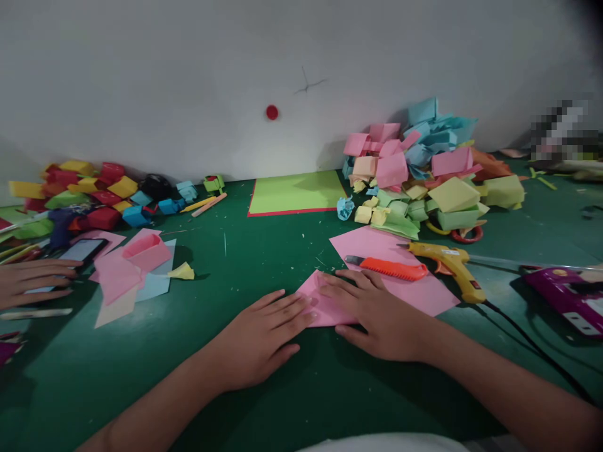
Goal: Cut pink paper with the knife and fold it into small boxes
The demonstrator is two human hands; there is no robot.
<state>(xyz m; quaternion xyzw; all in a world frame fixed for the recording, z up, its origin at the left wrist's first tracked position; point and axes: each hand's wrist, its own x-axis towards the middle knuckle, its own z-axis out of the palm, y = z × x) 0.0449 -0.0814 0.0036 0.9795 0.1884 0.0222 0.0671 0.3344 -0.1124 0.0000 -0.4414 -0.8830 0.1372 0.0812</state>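
A folded piece of pink paper (pixel 325 312) lies on the green table in front of me, partly covered by my hands. My left hand (pixel 266 336) rests with fingers stretched out, their tips on the paper's left edge. Across its right part my right hand (pixel 372 307) lies flat, fingers apart. Just beyond, a pink sheet (pixel 436 298) is spread on the table. On that sheet lies an orange utility knife (pixel 393 268) with a dark tip. A yellow glue gun (pixel 447 260) rests by the sheet's right edge, its cord trailing right.
A heap of folded paper pieces (pixel 405 169) stands at the back right, another colourful heap (pixel 89 188) at the back left. A lime sheet (pixel 296 191) lies by the wall. Another person's hand (pixel 35 282) is at left near a phone (pixel 82 251). A purple power strip (pixel 565 298) sits right.
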